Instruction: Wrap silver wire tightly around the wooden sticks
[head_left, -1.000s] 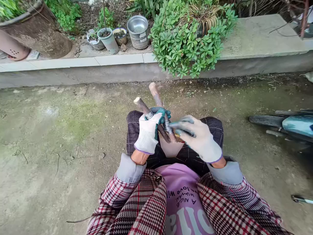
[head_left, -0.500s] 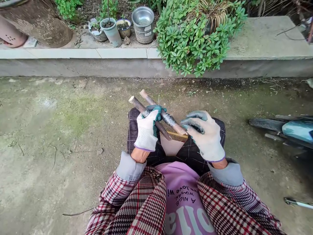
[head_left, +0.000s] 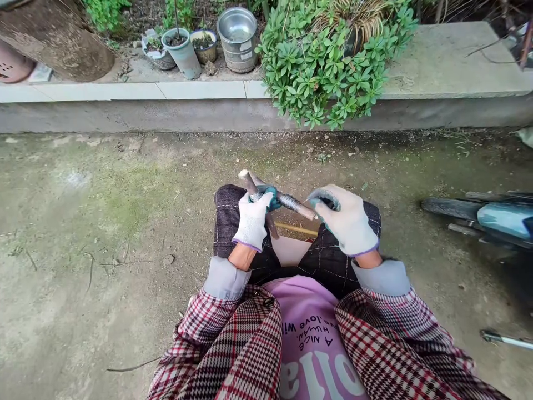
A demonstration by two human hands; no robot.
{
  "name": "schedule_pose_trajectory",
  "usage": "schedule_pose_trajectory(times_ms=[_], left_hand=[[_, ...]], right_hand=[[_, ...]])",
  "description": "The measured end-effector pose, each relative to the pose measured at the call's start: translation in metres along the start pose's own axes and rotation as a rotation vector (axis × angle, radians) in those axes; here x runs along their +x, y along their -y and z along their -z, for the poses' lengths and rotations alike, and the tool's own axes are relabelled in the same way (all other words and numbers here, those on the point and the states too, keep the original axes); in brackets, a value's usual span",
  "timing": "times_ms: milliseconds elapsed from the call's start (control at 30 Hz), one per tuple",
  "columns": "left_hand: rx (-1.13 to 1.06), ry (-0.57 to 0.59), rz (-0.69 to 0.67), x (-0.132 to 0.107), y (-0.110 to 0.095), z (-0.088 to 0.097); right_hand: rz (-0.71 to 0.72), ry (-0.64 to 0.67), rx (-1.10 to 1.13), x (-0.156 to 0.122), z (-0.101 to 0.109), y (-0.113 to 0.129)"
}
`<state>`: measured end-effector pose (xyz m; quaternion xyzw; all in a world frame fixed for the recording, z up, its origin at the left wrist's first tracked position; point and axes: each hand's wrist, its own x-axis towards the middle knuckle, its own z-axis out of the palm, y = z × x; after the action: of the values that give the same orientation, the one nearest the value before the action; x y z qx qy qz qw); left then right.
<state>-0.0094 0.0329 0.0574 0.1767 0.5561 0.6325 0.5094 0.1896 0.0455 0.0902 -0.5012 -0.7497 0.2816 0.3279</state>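
Note:
I sit with both gloved hands over my knees. My left hand is wrapped around two brown wooden sticks where they cross; grey wire is wound around them. My right hand is closed beside the wound part, fingertips pinched at the right end of one stick, apparently on a thin wire end that is too fine to make out. A thin yellow stick lies across my lap below the hands.
Bare mossy concrete ground spreads to the left. A low concrete ledge at the back carries small plant pots, a metal pot and a leafy green bush. A teal scooter part sits at right.
The sticks have tilted down and lie flatter, closer to my lap. My right hand has moved in from the right and closed at the wire-wound end. The view shifted slightly.

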Motion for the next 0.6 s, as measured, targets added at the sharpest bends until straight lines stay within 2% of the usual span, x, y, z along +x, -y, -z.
schedule_pose_trajectory(times_ms=[133,233,433,600], left_hand=[[0.060,0.022,0.067,-0.003,-0.001,0.006],[0.099,0.028,0.040,-0.006,-0.007,0.012],[0.121,0.117,0.025,-0.008,-0.011,0.013],[0.118,0.160,0.034,-0.012,-0.015,0.008]], right_hand=[[0.058,0.025,-0.144,0.030,-0.001,-0.011],[0.089,0.072,-0.229,0.043,0.002,-0.015],[0.098,0.078,-0.320,0.050,0.002,-0.024],[-0.003,0.162,-0.414,0.054,0.000,-0.038]])
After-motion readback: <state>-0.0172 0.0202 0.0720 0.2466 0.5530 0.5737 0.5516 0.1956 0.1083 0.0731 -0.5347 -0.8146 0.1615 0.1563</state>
